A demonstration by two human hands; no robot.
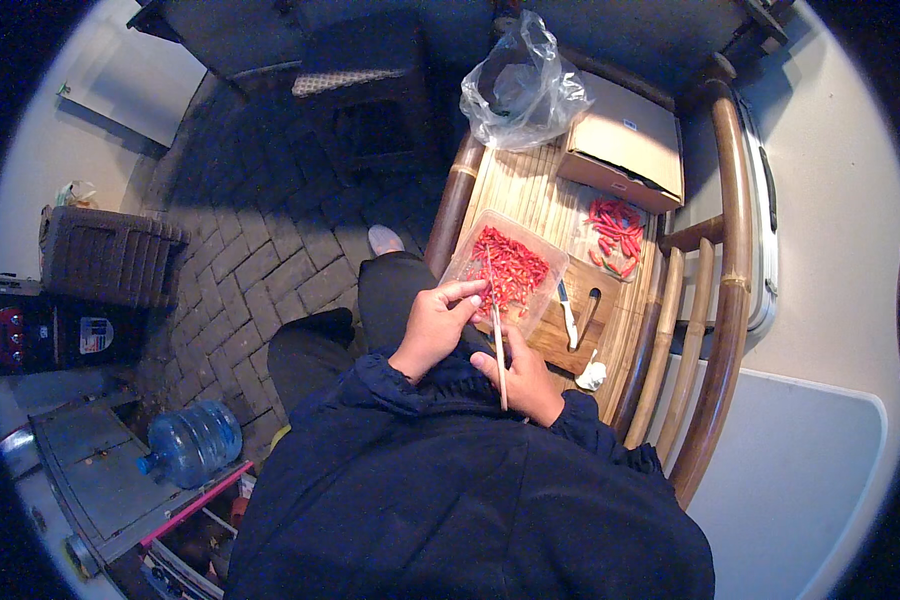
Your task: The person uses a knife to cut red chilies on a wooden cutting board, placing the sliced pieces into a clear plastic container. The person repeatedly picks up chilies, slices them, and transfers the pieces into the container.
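A clear plastic tub point(461, 262) full of cut red chillies point(514, 262) stands before me, partly over a wooden cutting board point(547, 341). My right hand point(529, 379) grips a long thin knife point(498, 337) by its pale handle, with the blade pointing away over the tub. Close to that blade, at the tub's near left side, are the thumb and fingertips of my left hand point(439, 322); whether they pinch a chilli is too small to make out. On the board lies a small white-handled knife point(569, 326). Whole red chillies point(619, 229) rest on a plastic sheet or bag farther right.
The bamboo bench point(521, 176) also bears a cardboard box point(626, 142), a clear plastic bag point(525, 90) and a crumpled white item point(591, 375). A bamboo armrest point(727, 300) bounds the right. Leftward, a blue water bottle point(195, 442) lies above brick paving point(232, 262).
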